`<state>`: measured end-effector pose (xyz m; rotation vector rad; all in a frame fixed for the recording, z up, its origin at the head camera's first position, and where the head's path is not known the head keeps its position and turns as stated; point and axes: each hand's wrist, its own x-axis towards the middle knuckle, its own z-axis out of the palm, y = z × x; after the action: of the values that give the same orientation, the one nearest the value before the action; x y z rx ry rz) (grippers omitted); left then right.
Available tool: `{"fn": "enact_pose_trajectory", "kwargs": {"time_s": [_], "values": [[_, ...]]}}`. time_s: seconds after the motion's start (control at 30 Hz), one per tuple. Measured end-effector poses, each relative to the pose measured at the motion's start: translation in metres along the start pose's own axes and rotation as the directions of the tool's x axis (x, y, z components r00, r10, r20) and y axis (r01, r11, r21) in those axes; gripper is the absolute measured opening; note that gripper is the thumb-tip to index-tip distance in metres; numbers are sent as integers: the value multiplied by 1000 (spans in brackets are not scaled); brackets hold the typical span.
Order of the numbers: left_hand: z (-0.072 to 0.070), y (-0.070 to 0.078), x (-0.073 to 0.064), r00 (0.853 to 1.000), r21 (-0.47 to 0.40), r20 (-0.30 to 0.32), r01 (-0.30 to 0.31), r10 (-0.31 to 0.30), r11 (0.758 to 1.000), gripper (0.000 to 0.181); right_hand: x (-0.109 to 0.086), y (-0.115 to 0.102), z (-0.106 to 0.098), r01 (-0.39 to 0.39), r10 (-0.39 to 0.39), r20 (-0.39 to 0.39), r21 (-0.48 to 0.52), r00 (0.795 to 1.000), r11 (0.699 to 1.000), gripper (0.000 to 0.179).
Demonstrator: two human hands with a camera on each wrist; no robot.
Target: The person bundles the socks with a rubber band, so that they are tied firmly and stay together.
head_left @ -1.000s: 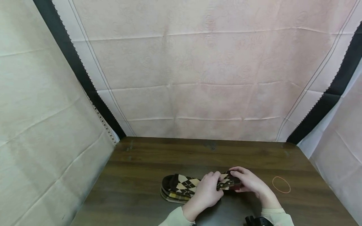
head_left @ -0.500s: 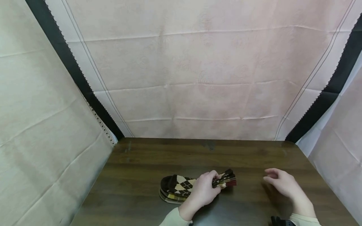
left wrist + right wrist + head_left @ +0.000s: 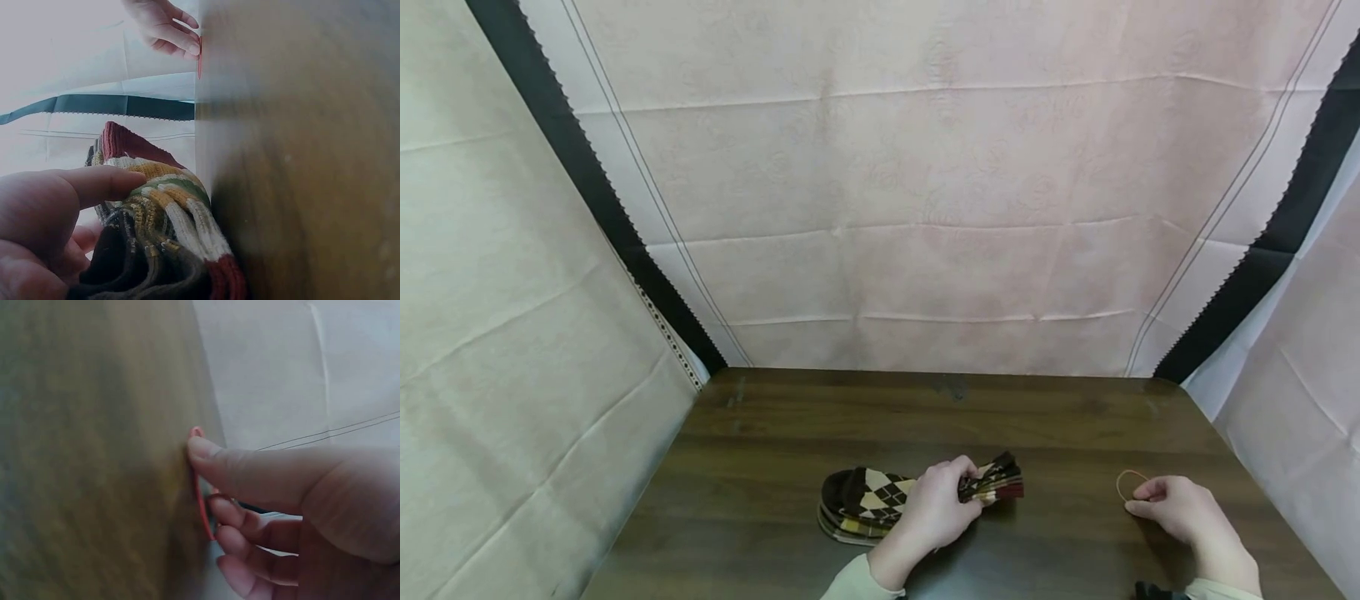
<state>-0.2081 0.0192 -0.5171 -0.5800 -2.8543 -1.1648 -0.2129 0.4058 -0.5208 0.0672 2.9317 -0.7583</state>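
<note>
A stack of patterned socks, argyle on top and plaid below, lies on the table with dark toes to the left. My left hand grips it near the cuffs, thumb on the near side. Ribbed cuffs in maroon, white, mustard and dark brown fan out beyond that grip in the left wrist view. Off to the right, my right hand pinches a thin orange rubber band at its near right edge. In the right wrist view the thumb and fingertips meet around the red-looking band; part of the loop is hidden behind them.
The brown wooden table ends at a pale cloth backdrop at the back. Cloth panels also hang at the left and right sides, with dark strips along the corners.
My right hand has left the sock cuffs, moved right and come down onto the rubber band, taking hold of it. The left hand keeps its grip on the socks.
</note>
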Motion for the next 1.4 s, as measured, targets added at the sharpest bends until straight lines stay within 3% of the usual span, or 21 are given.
{"fn": "enact_pose_trajectory", "kwargs": {"time_s": [0.33, 0.43, 0.53, 0.6, 0.67, 0.7, 0.73, 0.8, 0.87, 0.93, 1.0, 1.07, 1.1, 1.23, 1.33, 1.4], "values": [[0, 1, 0, 1000, -5, -4, 4, -4, 1000, 26, 1, -4, 6, 47, -47, 7, -41, 999, 998, 19], [0, 0, 1, 1000, -5, -5, 9, -9, 1000, 26, 4, -9, 6, 71, -73, -55, -30, 996, 997, 20], [1, -1, 0, 1000, -12, 2, 12, -12, 1000, 25, 8, -18, 8, 87, -78, -160, 51, 984, 995, 22], [1, -1, 0, 1000, -16, 9, 16, -16, 1000, 25, 11, -28, 11, 88, -49, -203, 189, 978, 978, 26], [1, -2, 0, 1000, -19, 11, 16, -16, 1000, 26, 14, -38, 15, 93, -16, -189, 407, 982, 909, 29], [1, -2, 0, 1000, -21, 11, 15, -15, 1000, 26, 15, -44, 17, 86, 5, -172, 520, 985, 850, 31], [1, -2, 0, 1000, -23, 13, 16, -16, 1000, 26, 17, -50, 19, 78, 21, -150, 626, 988, 776, 31], [1, -2, 0, 1000, -25, 14, 16, -15, 1000, 26, 18, -60, 21, 57, 26, -90, 799, 996, 598, 26], [1, -2, 1, 1000, -24, 12, 13, -13, 1000, 26, 18, -68, 23, 44, -6, -47, 880, 999, 473, 19], [0, -2, 1, 1000, -22, 12, 13, -12, 1000, 26, 18, -72, 25, 56, -96, -24, 936, 995, 349, 17], [1, -2, 1, 1000, -20, 10, 12, -12, 1000, 26, 18, -75, 27, 50, -172, -3, 961, 985, 271, 22], [1, -2, 1, 1000, -21, 12, 14, -14, 1000, 26, 18, -78, 30, 49, -223, 3, 972, 975, 229, 22], [0, -2, 1, 1000, -23, 13, 15, -15, 1000, 26, 18, -80, 31, 48, -234, 6, 974, 972, 223, 20], [-1, -2, 1, 1000, -31, 18, 17, -16, 999, 25, 17, -88, 36, 8, -187, 47, 959, 981, 283, 11], [-2, -2, 2, 1000, -34, 11, 14, -14, 999, 24, 17, -93, 38, -47, -144, 106, 931, 984, 363, 4], [-4, -2, 2, 1000, -45, 4, 15, -15, 999, 23, 18, -96, 39, -72, -133, 141, 900, 981, 430, 20]]}}
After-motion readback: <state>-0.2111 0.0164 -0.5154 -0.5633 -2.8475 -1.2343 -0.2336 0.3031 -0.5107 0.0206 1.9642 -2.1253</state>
